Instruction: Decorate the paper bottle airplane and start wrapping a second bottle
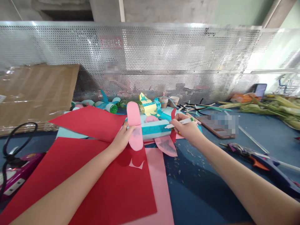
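Note:
A paper model plane (153,133) with a light blue body, a teal stripe, pink wings and a red tail piece lies across the sheets in front of me. My left hand (123,137) grips its left end, beside the upright pink propeller-shaped paper (134,137). In my right hand (186,126) is a white marker (180,122) with a green end, its tip pointing left at the teal stripe. Whether the tip touches the paper I cannot tell. Grey stars mark the pink wing (166,145). My left fingertips are partly hidden behind the plane.
Red sheets (112,190) and a pink sheet (160,184) cover the front left, with a pink scrap (136,163) on top. At right lie a phone (214,127) and a glue gun (262,161). Behind stand a yellow plane (149,107) and paper cups (163,102). A power strip (21,178) is left.

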Tool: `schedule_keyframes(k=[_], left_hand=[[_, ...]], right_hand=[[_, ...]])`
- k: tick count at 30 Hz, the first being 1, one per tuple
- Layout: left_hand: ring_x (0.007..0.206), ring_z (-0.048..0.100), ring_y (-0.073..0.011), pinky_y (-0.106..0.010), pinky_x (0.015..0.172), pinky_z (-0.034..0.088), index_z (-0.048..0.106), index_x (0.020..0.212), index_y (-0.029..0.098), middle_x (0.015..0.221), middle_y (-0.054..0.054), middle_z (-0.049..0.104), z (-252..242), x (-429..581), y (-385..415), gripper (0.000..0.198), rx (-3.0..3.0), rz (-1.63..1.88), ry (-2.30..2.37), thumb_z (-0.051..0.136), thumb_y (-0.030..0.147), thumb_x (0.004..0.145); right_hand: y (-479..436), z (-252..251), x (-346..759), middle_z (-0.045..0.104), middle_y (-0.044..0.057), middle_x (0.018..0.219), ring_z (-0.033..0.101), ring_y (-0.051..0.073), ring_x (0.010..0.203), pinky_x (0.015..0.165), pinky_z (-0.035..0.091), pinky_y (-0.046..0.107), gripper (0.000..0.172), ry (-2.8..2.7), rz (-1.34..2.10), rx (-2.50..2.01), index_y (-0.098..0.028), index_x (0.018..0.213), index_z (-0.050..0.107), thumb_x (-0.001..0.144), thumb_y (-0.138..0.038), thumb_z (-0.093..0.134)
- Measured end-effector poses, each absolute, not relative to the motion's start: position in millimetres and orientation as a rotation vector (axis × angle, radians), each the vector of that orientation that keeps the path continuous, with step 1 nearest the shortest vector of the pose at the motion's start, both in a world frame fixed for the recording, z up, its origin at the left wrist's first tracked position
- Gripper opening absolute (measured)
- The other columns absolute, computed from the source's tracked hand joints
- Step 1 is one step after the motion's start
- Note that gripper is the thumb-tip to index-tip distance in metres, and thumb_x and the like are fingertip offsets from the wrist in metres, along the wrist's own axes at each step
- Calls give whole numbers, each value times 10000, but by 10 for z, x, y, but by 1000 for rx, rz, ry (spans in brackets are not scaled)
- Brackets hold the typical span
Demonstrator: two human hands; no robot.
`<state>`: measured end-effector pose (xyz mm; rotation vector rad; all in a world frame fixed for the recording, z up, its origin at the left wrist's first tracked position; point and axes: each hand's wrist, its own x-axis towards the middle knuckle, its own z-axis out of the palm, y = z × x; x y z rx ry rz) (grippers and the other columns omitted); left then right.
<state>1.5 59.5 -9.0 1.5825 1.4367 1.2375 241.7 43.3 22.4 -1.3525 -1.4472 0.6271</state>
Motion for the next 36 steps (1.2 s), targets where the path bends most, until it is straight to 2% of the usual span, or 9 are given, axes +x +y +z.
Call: schedule_keyframes(k=[6,13,19,32,36], left_hand=[[1093,579,-291,-401,1005,415,652,929,232,1167,-60,642,-101,-6,620,306,1610,1192,1437,505,431,748],[1070,588,-295,-390,967,433,645,983,223,1138,-69,659,-97,11,621,362,1568,1220,1447,528,450,726],[1080,595,-295,-378,950,441,641,1046,206,1131,-66,678,-109,13,621,412,1509,1246,1455,556,443,720],[1108,597,-300,-384,948,429,608,1132,211,1151,-67,674,-159,-26,661,479,1497,1214,1452,562,485,742],[1123,593,-303,-394,959,423,603,1149,214,1176,-73,667,-175,-35,671,478,1506,1219,1437,557,479,754]], right_hand=[[402,259,2398,489,-62,369,450,103,390,524,406,255,296,-1442,642,-1373,-242,492,416,721,-189,595],[403,262,2408,494,-63,374,438,100,395,504,378,244,277,-1454,626,-1392,-237,505,418,708,-186,599],[432,229,2431,463,-83,375,358,84,358,455,294,233,225,-1494,623,-1402,-233,549,423,701,-253,587],[515,162,2495,459,-65,424,433,117,462,492,299,245,241,-1572,393,-1461,-236,537,406,688,-271,590],[536,168,2522,447,-60,437,418,118,473,481,280,248,246,-1542,387,-1453,-236,516,390,669,-274,579]])
